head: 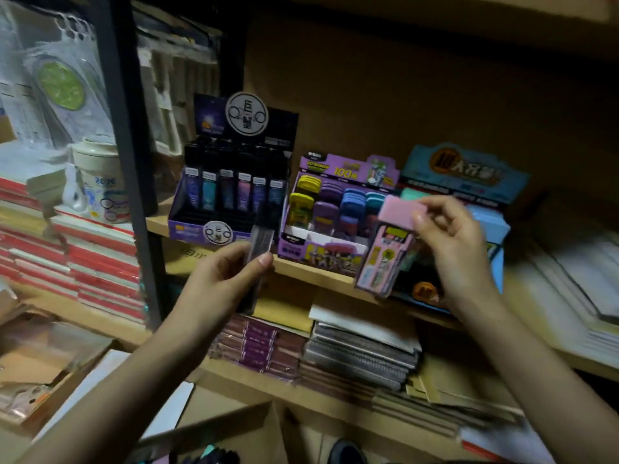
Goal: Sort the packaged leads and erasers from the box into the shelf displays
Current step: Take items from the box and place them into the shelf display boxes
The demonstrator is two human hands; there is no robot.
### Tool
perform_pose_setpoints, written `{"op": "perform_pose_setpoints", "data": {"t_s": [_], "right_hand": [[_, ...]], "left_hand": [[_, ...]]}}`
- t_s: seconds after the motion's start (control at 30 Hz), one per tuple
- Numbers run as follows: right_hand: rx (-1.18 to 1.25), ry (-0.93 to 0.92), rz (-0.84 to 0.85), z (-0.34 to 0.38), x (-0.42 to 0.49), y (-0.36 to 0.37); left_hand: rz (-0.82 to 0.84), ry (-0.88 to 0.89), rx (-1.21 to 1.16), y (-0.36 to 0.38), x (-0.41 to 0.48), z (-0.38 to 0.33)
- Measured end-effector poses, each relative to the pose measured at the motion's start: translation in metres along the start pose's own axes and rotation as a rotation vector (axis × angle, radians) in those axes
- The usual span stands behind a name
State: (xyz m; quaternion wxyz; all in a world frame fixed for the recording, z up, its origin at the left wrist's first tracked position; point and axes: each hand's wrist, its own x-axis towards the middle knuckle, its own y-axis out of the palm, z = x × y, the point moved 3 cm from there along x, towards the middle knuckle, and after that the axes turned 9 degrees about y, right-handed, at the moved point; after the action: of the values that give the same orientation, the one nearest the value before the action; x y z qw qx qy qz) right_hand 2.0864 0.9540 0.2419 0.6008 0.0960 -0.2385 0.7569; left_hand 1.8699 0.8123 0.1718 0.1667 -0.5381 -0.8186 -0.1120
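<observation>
Both hands are up in front of the wooden shelf (321, 274), and each one is carrying stock. The left hand (219, 276) is closed around a slim dark packet of leads (257, 249), thumb on the near face and fingers curled behind, the packet standing nearly upright with its top end just below the front lip of the dark purple cardboard display of lead tubes (231, 192). That display sits at the left end of the shelf, its rows of dark tubes upright behind a purple front panel. Over to the right, the right hand (452, 242) pinches a pink rectangular eraser (397, 211) between thumb and fingertips, holding it at a slant, and a pink printed packet (383, 259) hangs directly below it, tilted, its lower end in front of the shelf edge. Whether the two pink pieces are joined is unclear in the blur. Just behind them stands the lilac display box of coloured cases (330, 209), yellow, purple and blue in rows, and beside that, partly hidden by the right hand, the blue display box (469, 175). The two hands are well apart, one before each end of the display row. Stacked notebooks (358, 353) fill the shelf below.
</observation>
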Motion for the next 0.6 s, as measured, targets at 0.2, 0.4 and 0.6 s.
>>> {"op": "perform_pose_setpoints", "data": {"t_s": [0.2,0.4,0.6], "right_hand": [[-0.104,-0.096,-0.305,-0.008,0.022,-0.077],[-0.241,-0.095,-0.289,-0.03,0.026,-0.081],[-0.301,-0.072,-0.155,-0.037,0.025,-0.071]], "left_hand": [[0.053,0.006,0.026,0.027,0.006,0.013],[0.029,0.003,-0.014,0.039,0.008,0.022],[0.018,-0.013,-0.019,0.034,0.007,0.025]]}}
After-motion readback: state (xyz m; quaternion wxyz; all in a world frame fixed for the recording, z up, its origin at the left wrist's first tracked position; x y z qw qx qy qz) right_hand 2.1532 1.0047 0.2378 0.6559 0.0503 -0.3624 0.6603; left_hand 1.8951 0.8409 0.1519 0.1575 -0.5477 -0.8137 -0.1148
